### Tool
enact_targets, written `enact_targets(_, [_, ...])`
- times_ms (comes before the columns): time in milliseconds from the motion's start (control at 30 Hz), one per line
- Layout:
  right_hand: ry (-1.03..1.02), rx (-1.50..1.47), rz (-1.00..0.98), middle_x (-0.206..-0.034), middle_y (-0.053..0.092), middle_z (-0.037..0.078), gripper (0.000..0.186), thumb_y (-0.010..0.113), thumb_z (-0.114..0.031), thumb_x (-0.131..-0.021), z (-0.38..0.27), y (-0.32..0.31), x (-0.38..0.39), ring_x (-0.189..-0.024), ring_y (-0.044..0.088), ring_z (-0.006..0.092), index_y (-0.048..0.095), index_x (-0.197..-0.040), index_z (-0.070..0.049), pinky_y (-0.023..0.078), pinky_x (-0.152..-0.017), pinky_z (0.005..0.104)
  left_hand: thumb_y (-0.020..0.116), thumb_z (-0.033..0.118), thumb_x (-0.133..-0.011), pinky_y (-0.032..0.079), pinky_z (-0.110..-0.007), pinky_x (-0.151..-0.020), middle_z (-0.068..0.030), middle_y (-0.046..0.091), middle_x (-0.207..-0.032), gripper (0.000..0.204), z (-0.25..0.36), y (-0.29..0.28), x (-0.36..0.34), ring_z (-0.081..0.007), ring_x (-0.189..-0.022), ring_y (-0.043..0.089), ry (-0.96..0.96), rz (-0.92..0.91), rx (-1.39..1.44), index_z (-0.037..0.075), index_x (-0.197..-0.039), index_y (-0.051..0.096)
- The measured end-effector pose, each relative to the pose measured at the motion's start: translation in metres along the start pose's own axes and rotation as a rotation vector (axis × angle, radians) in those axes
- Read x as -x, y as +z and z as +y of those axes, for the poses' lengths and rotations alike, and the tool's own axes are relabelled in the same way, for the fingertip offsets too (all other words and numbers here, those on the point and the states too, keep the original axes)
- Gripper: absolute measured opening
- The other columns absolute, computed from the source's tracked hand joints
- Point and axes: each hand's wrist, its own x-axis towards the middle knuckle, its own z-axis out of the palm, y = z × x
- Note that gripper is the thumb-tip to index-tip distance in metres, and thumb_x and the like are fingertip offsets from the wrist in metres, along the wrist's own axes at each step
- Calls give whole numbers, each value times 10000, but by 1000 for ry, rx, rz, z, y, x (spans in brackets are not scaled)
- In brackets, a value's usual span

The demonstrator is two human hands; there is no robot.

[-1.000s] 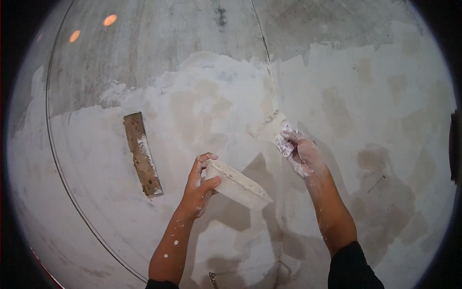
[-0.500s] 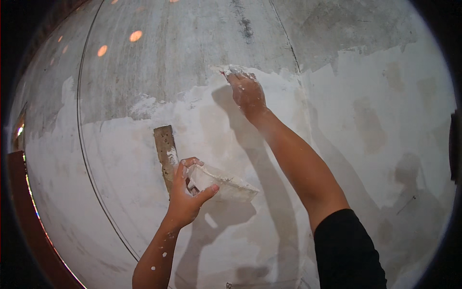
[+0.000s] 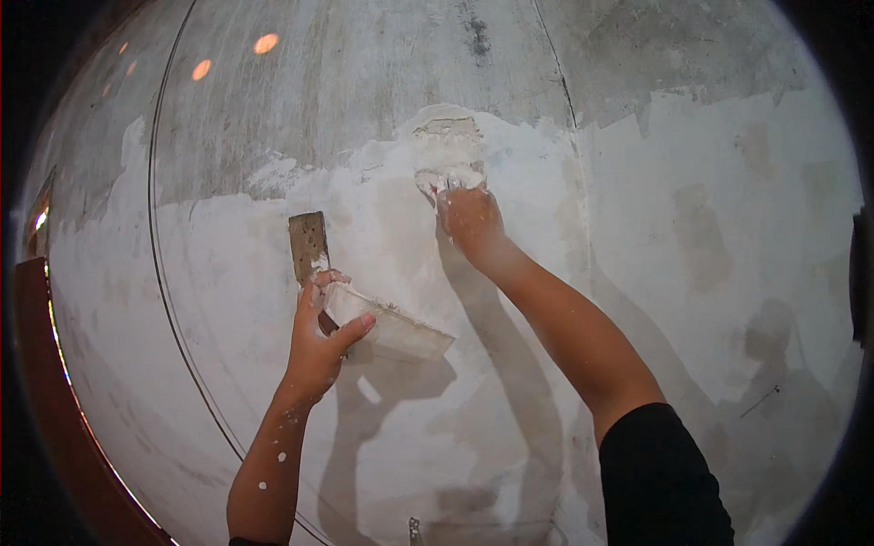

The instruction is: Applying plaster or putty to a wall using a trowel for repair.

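Note:
My right hand (image 3: 470, 218) is closed round a putty knife, pressed to the wall at the upper middle. Its blade (image 3: 444, 173) is smeared with white plaster, and the handle is mostly hidden in my fist. Just above it lies a fresh, thick patch of wet plaster (image 3: 448, 136). Lower left, my left hand (image 3: 319, 332) grips one end of a pale, plaster-crusted trough (image 3: 391, 326), thumb on the near side and fingers round the far edge. The trough points to the right, tilted slightly downward. White specks dot the left forearm.
A brown, pitted rectangular strip (image 3: 308, 241) shows on the wall behind my left hand. Grey bare wall (image 3: 346, 73) lies above the white-coated part (image 3: 218, 300). A dark cable (image 3: 153, 200) runs down the left; a crack (image 3: 553, 59) marks the upper right.
My right hand has drawn the putty knife downward, leaving a smeared patch of plaster above it. My left hand and the trough have shifted left and a little up.

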Motion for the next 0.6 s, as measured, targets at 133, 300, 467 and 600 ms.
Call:
enact_targets(133, [-23,-85,-88,-838,650,128,98,582,-167,-811,14,-16,10,-779,643,324,614,-849,-83,500,-662,420,754,173,-765,446,-301,-847,-59,380,-1112,568,8,1,4,-157,-1016,473,-11,-57,-43,82,-1224,433])
enact_targets(300, [-145,-275,414,-858,642,136,166,640,-69,-757,70,-27,-20,-750,627,333,627,-922,-71,504,-675,442,772,203,-759,448,-300,-841,-58,344,-1120,580,20,0,3,-154,-1028,459,32,-105,-90,94,-1226,445])
enact_targets(467, [-196,-149,555,-911,647,143,245,662,-40,-730,94,-23,-85,-789,614,354,631,-972,-62,503,-716,435,784,215,-750,454,-326,-884,-68,347,-1124,581,27,-13,2,-185,-1067,463,32,-138,-179,119,-1221,457])
enact_targets(600, [-72,-328,211,-933,653,144,274,646,-51,-740,96,-12,-108,-837,611,355,644,-1014,-73,496,-754,422,784,205,-750,450,-345,-922,-70,349,-1123,570,21,-26,-3,-204,-1099,464,68,-137,-122,126,-1214,462])
